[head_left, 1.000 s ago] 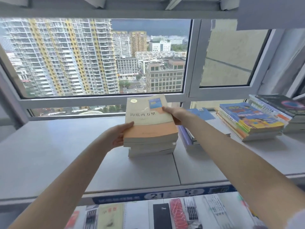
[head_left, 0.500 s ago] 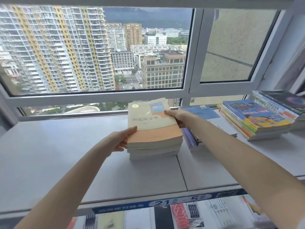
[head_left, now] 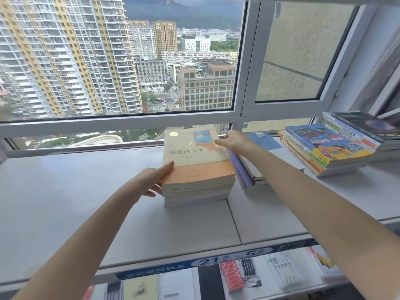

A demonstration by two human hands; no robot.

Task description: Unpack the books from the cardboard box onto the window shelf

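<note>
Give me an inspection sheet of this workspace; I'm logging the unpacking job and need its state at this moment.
Surface: grey window shelf, two panels meeting at a seam.
Job's things: book stack on the shelf, with a beige and orange top book; cardboard box not in view.
Clutter: blue-covered pile beside the stack; colourful pile and dark-covered pile further right.
Hands: left hand pinches the top book's near-left corner, thumb on the cover; right hand on its far-right corner, grip hidden.
Cables: nothing seen.
Surroundings: window with high-rise buildings outside; label strip on the shelf edge; stationery below, blurred.
</note>
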